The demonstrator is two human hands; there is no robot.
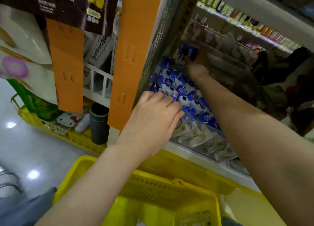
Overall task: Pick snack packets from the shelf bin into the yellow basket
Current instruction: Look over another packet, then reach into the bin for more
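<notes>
A clear shelf bin (200,141) holds several blue-and-white snack packets (180,88). My left hand (156,117) reaches over the bin's front corner, its fingertips pinching packets at the near edge. Deep in the shelf, my right hand (197,64) grips a blue packet (187,51) lifted above the pile. The yellow basket (153,188) sits directly below my arms, its rim and folded handle in view; something pale shows at its bottom.
Orange shelf uprights (136,56) stand left of the bin. Another yellow basket (71,135) with a cartoon-cat item and a dark cylinder (98,124) rests on the glossy floor at left. Dark snack bags hang overhead. Further shelves with goods run at the upper right.
</notes>
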